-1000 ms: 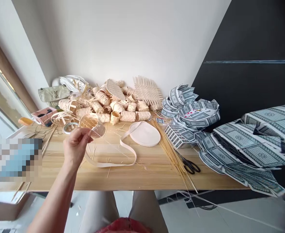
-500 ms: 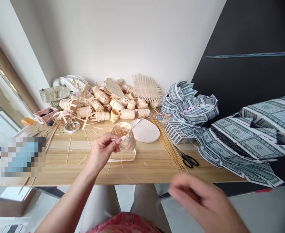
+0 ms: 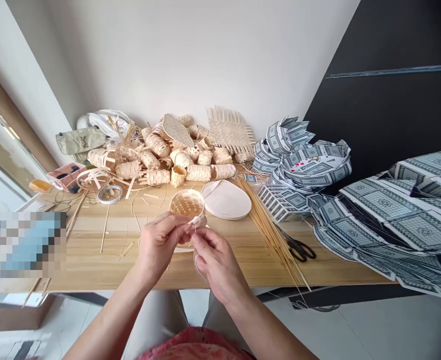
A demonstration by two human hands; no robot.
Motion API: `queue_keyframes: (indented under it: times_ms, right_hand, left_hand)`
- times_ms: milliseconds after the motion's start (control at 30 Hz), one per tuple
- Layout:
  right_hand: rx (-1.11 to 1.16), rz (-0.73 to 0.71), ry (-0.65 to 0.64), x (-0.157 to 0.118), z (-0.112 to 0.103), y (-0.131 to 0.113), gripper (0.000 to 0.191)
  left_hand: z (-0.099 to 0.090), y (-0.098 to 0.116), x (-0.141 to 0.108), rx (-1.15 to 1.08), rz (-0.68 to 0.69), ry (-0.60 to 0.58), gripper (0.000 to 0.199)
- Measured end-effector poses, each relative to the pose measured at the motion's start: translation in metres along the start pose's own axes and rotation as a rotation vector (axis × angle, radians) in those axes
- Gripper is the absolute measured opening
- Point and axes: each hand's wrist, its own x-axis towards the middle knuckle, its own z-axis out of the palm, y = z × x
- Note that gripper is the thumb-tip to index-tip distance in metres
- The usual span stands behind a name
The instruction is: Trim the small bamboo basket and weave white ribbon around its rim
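Observation:
My left hand [image 3: 159, 246] grips a small round woven basket [image 3: 186, 205] of pale wood strips, its open top tilted toward me. My right hand [image 3: 216, 265] is close against it, and its fingertips pinch a thin white strand [image 3: 197, 256] at the basket's rim. The strand hangs down below the fingers. The lower side of the basket is hidden behind my hands. Just beyond them, a coiled white band [image 3: 226, 200] lies flat on the wooden table [image 3: 93, 267].
Woven cylinders and a woven mat [image 3: 230, 131] are heaped at the back of the table. Loose wooden sticks [image 3: 269, 232] and black-handled scissors [image 3: 299, 250] lie to the right, beside folded grey-patterned paper [image 3: 389, 220]. A roll of tape [image 3: 109, 194] sits to the left.
My left hand has carried the basket rightward to the middle, and the basket has turned its opening upward. My right hand has come in from the lower right and now pinches the strand at the rim.

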Motion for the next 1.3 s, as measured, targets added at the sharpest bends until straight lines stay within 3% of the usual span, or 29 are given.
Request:
queue_keyframes:
  times_ms: [233, 467, 633, 733, 800, 867, 933, 1033, 1200, 1300]
  right_hand:
    - [-0.506, -0.287, -0.058, -0.006, -0.014, -0.015, 0.033]
    - [-0.604, -0.377, -0.051, -0.011, -0.015, -0.031, 0.031]
    - [-0.649, -0.3, -0.039, -0.008, -0.025, -0.033, 0.031]
    - [-0.727, -0.292, 0.064, -0.007, -0.036, -0.035, 0.026]
    - [-0.799, -0.366, 0.191, -0.008, -0.041, -0.04, 0.017]
    - [-0.875, -0.453, 0.218, -0.009, -0.041, -0.048, 0.024]
    - [-0.965, -0.505, 0.106, -0.009, -0.036, -0.058, 0.032]
    - [-1.115, -0.503, -0.086, -0.009, -0.029, -0.068, 0.023]
    - [-1.213, -0.444, -0.196, -0.006, -0.035, -0.067, 0.02]
    - [-1.248, -0.506, -0.229, -0.005, -0.042, -0.063, 0.018]
  left_hand:
    - [-0.001, -0.002, 0.002, -0.088, -0.08, -0.052, 0.008]
    - [0.005, 0.0, 0.002, -0.133, -0.091, -0.048, 0.012]
    - [0.01, -0.003, 0.002, -0.248, -0.222, -0.034, 0.017]
    - [0.011, -0.002, 0.003, -0.336, -0.321, -0.055, 0.021]
    - [0.012, -0.001, 0.004, -0.369, -0.357, -0.071, 0.021]
    - [0.014, 0.001, 0.003, -0.371, -0.369, -0.089, 0.019]
    - [0.017, 0.003, 0.001, -0.348, -0.364, -0.116, 0.016]
    - [0.021, 0.006, -0.003, -0.26, -0.314, -0.16, 0.011]
    - [0.026, 0.005, -0.008, -0.189, -0.264, -0.193, 0.01]
    - [0.028, 0.003, -0.009, -0.225, -0.278, -0.222, 0.009]
